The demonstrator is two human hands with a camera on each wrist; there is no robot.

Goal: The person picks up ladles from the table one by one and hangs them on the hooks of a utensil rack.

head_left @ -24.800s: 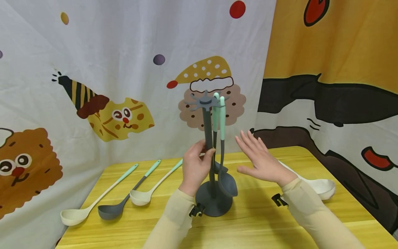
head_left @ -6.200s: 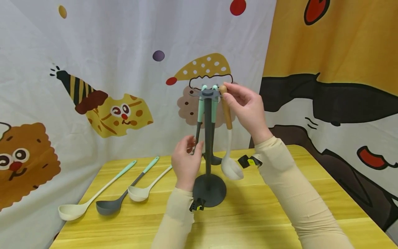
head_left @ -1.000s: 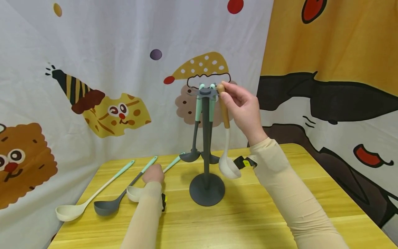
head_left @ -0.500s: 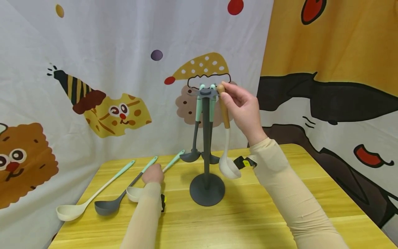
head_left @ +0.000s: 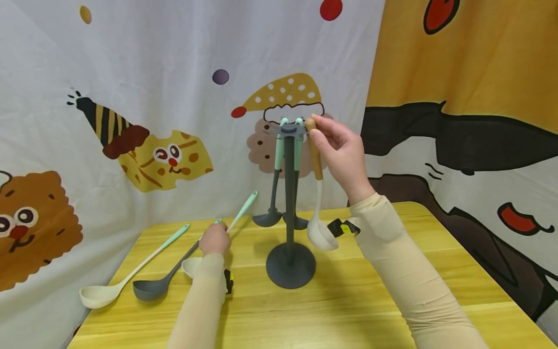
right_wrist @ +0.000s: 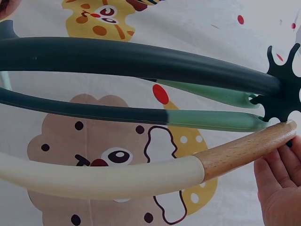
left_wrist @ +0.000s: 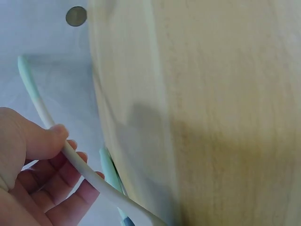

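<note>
My left hand [head_left: 215, 240] grips the pale shaft of a cream ladle with a mint handle [head_left: 243, 210]; its handle end is raised above the table, and part of its bowl [head_left: 192, 266] shows beside the wrist. In the left wrist view, thumb and fingers pinch that shaft [left_wrist: 84, 169]. High at the dark grey utensil stand [head_left: 289, 194], my right hand [head_left: 344, 152] pinches the top of a wooden-handled white ladle [head_left: 316, 157], whose bowl hangs down. The right wrist view shows the wooden handle [right_wrist: 244, 148] right at the stand's hooked top [right_wrist: 284, 89].
Two dark grey utensils with mint handles, one at left [head_left: 268, 218] and one behind the pole [head_left: 301, 223], hang on the stand. To the left lie a cream ladle [head_left: 102, 294] and a grey ladle [head_left: 152, 288] on the wooden table [head_left: 348, 310]. A printed curtain [head_left: 183, 48] hangs behind.
Over the last second the mint handle end of the cream ladle has risen in my left hand. Earlier, that hand left the stand for this ladle. My right hand stays at the stand's top.
</note>
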